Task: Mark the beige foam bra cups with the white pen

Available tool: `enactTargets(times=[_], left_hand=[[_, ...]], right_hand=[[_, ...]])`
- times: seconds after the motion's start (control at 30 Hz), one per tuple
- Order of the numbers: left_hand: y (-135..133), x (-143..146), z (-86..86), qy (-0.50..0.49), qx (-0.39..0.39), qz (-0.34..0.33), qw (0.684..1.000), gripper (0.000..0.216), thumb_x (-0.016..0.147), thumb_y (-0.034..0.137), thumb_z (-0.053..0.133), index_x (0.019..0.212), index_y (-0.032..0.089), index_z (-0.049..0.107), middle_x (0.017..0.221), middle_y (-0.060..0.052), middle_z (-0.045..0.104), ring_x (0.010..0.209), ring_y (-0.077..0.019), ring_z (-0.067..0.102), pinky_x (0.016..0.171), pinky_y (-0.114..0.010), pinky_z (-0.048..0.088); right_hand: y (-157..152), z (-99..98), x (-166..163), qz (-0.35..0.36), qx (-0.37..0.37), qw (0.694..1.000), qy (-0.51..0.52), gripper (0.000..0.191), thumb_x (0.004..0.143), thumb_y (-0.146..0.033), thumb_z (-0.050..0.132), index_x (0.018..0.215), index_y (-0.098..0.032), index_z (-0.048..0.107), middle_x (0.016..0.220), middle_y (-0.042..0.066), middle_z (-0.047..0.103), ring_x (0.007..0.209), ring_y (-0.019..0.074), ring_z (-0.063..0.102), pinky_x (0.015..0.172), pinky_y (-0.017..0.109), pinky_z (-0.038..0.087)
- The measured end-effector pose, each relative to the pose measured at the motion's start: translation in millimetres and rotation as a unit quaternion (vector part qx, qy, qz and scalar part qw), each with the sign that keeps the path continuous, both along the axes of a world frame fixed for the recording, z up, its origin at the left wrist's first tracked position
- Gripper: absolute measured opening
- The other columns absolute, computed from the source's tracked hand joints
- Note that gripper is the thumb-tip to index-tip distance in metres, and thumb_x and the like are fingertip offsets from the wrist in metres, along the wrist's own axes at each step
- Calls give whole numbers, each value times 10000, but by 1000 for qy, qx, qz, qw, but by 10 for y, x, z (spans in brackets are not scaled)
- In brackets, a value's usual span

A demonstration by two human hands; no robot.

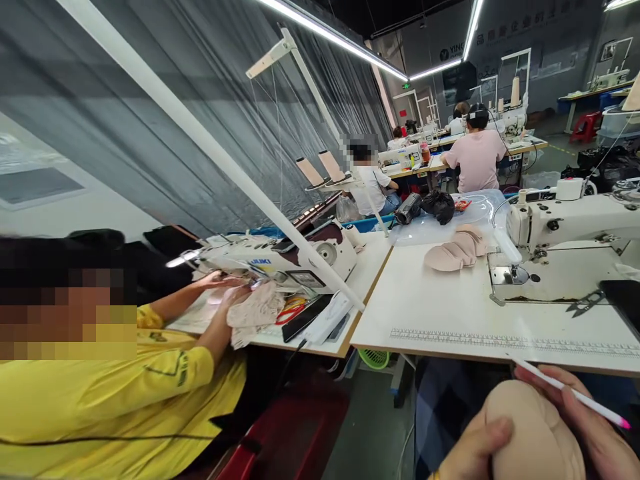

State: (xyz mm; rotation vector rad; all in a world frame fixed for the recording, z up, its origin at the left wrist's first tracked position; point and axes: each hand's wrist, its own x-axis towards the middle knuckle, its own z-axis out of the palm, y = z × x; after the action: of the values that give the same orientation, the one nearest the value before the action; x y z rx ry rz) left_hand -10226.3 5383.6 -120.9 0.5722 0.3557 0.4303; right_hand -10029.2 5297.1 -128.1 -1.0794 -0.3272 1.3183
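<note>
At the lower right, my left hand (pixel 475 443) is closed round beige moulded bra cups (pixel 533 427), its thumb pressed on the outer face. They look stacked, but I cannot tell how many there are. My right hand (pixel 607 437) grips a slim white pen (pixel 565 387) with a pink end, its tip pointing left near the table edge. That same hand is beside the cups on their right; whether it also supports them is hidden. More beige cups (pixel 455 250) lie fanned out on the white sewing table (pixel 415 300) ahead.
A white sewing machine (pixel 560 227) stands on the table, with thread snips (pixel 585 303) and a dark phone (pixel 623 303) near it. A ruler strip (pixel 500 340) runs along the front edge. On the left, a co-worker in yellow (pixel 170 393) handles lace fabric (pixel 257 310) at another machine (pixel 280 257).
</note>
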Motion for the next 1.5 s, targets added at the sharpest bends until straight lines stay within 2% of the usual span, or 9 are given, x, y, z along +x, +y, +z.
enactTargets(times=[0.2,0.47,0.6,0.67,0.77,0.9,1.03,1.23,1.5], left_hand=[[-81,-106,-141,26,1,72,997,779,791,584,925,1447,264,652,1271,-148,779,1268,-397,730,1193,-560,463],[-229,-187,127,112,-44,63,991,530,818,546,913,1213,212,798,1134,-93,798,996,-238,732,899,-327,546],[-264,-210,130,80,-51,41,995,715,836,709,850,1376,251,750,1387,-113,750,1239,-298,693,1058,-372,525],[-253,-228,103,64,-43,14,997,775,788,624,929,1433,246,723,1429,-129,734,1304,-331,680,1123,-400,501],[-225,-225,64,67,-67,11,995,693,777,439,965,1400,228,748,1388,-133,759,1305,-332,694,1184,-426,472],[-219,-135,79,31,-128,61,989,544,886,469,847,1364,219,770,1434,-116,745,1403,-341,639,1267,-463,416],[-218,-79,169,3,-117,47,992,561,947,511,785,1436,244,724,1568,-106,662,1523,-346,538,1312,-468,360],[-163,-156,115,28,-104,-5,994,490,847,264,828,1332,228,764,1439,-106,734,1369,-303,655,1214,-422,450],[-242,-57,-67,74,-140,41,987,676,805,481,953,1397,237,735,1313,-103,788,1262,-299,717,1231,-459,466]], right_hand=[[92,-2,-298,23,17,992,123,473,968,-727,664,1285,-394,776,1404,74,794,1393,398,680,1216,612,518],[65,294,-458,-73,26,994,74,450,894,-685,781,1178,-336,790,1278,108,831,1350,379,693,1285,638,392],[48,315,-435,-28,21,999,37,496,892,-708,792,1188,-311,771,1229,134,838,1243,386,739,1206,656,448],[38,308,-432,-7,18,1000,14,520,896,-718,790,1207,-301,762,1214,139,839,1222,379,743,1166,635,481],[62,322,-439,-12,29,999,-5,517,891,-712,804,1202,-301,763,1167,121,847,1180,341,752,1108,561,531],[146,375,-428,-42,60,997,1,448,909,-675,806,1185,-325,760,1115,73,855,1097,277,766,1040,457,579],[179,367,-374,-47,60,997,-2,417,925,-644,804,1178,-316,756,1046,64,856,1072,286,775,1012,453,599],[160,307,-335,-47,53,997,-17,415,944,-677,758,1145,-314,758,1029,60,854,1067,293,783,1025,479,597],[112,232,-237,-70,78,983,-154,361,1009,-622,732,1216,-328,768,1174,72,812,1228,305,705,1110,468,527]])
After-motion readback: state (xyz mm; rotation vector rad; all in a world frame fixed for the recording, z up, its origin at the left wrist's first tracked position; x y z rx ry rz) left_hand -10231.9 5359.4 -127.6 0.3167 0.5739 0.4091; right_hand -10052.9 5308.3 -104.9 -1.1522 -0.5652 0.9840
